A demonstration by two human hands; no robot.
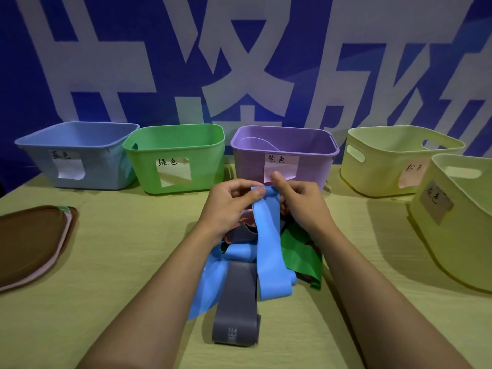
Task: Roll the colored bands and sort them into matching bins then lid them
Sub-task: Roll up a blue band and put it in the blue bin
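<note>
My left hand [231, 201] and my right hand [298, 198] both pinch the far end of a blue band [269, 243] that hangs down over a pile of bands on the table. In the pile lie a grey band [237, 310], a green band [300, 251], another blue band [210, 283] and a reddish one [245, 225]. Along the back stand a blue bin [80, 153], a green bin [175, 155], and a purple bin [285, 153] with a purple band inside. Two pale yellow bins [394, 158] [458, 217] stand at the right.
A stack of lids [32, 241], brown on top with a pink edge, lies at the table's left. Each bin carries a paper label. A blue and white banner [239, 62] covers the wall behind. The wooden table [119, 262] runs to the front edge.
</note>
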